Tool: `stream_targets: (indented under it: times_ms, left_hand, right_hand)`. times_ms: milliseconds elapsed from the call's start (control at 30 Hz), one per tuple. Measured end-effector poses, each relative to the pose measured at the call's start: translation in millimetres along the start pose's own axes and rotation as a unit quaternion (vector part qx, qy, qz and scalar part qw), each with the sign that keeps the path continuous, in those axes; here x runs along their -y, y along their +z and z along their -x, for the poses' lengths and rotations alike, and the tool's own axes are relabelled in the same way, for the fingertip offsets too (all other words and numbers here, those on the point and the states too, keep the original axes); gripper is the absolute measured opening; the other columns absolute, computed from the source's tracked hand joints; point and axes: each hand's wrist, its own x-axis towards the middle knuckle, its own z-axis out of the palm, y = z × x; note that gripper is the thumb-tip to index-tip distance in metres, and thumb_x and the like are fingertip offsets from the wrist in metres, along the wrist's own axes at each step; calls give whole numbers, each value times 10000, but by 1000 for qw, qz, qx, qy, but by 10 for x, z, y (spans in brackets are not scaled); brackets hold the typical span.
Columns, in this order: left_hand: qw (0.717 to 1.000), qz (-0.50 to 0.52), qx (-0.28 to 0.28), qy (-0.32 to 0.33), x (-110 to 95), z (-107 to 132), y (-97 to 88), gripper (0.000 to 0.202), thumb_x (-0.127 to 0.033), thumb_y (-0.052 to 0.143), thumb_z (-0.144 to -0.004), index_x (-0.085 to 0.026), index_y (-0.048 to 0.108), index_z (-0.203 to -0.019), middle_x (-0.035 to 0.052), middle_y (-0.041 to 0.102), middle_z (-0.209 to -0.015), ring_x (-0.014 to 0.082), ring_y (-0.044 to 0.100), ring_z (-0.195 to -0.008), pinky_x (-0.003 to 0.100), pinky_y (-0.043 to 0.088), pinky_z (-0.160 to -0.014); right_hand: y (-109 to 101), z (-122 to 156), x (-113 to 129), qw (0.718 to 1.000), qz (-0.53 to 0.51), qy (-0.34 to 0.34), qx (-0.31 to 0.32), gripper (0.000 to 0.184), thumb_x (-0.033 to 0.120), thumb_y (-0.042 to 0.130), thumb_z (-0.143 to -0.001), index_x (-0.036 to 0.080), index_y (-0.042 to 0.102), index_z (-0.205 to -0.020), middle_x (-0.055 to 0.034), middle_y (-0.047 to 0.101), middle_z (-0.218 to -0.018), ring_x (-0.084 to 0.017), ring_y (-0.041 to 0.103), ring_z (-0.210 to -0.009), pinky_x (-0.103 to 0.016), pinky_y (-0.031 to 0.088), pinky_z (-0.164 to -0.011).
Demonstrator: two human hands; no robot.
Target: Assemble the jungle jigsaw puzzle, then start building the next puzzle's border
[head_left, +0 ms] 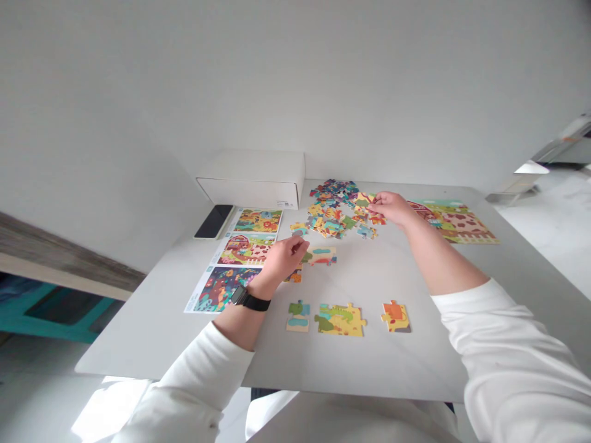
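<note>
Spreading beneath everything, the pale worktop point(378, 277) serves as the clock face, with 12 at its far edge. A white box point(249, 187) stands at 11 o'clock. At 9 to 10 o'clock lies a picture sheet point(244, 255) with three printed scenes: jungle, farm and a dark, colourful one. A farm picture point(462, 221) rests flat at 2 o'clock, partly behind the right forearm. At 12 o'clock sits a heap of puzzle pieces point(327, 223), mostly yellow and orange nearer the person, dark purple and blue toward the far edge.

The right hand point(390, 207) reaches to 1 o'clock, thumb and finger narrowed on one yellow piece point(364, 199) with brown markings, held at the heap's right side. The left hand point(287, 255), a black watch point(239, 295) on its wrist, is bunched narrow at 10 o'clock, near loose pieces; whether it grips one, I cannot tell.

A joined yellow block point(341, 320) showing a green reptile lies at 6 o'clock. The dark-screened phone point(215, 221) lies just beside the sheet at 10 o'clock. Smaller still, a green-and-cream section point(298, 317) sits at 7 o'clock, and an orange-and-yellow section point(396, 317) at 5 o'clock.
</note>
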Motion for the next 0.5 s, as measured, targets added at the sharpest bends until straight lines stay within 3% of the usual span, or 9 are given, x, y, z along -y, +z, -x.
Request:
stream_targets:
  times_ms: [100,200,367,500]
  left_hand:
    - [1000,25,-10,6,-68,38,-3,289,-432,563,-1021,-224,678,-857,-20,630,-662,146,549,-623,261,351,-617]
    - [997,70,-14,12,-197,107,-12,240,-413,592,-1007,-222,720,-940,-1,700,-744,146,596,-650,259,401,-628]
    - [977,213,-13,3,-536,301,-10,322,-512,630,-1006,-209,736,-1037,48,760,-864,155,655,-701,263,474,-647]
    - [960,275,46,-7,-793,449,62,429,-601,651,-982,-188,741,-1054,73,775,-908,136,613,-675,256,449,-603]
  right_hand:
    - [-44,446,60,992,-127,-1,21,425,479,917,-779,224,625,-952,-56,786,-875,-197,735,-747,-297,555,-670]
    - [-4,950,147,983,-177,-3,53,448,537,894,-788,228,633,-981,-84,820,-968,-211,771,-800,-303,577,-680]
    - [227,1668,259,970,-226,15,89,393,532,818,-859,241,670,-1078,-108,845,-1078,-231,801,-857,-319,585,-695]
    - [462,1958,269,958,-264,40,105,370,522,810,-868,245,669,-1068,-94,848,-1087,-221,808,-853,-310,578,-705]
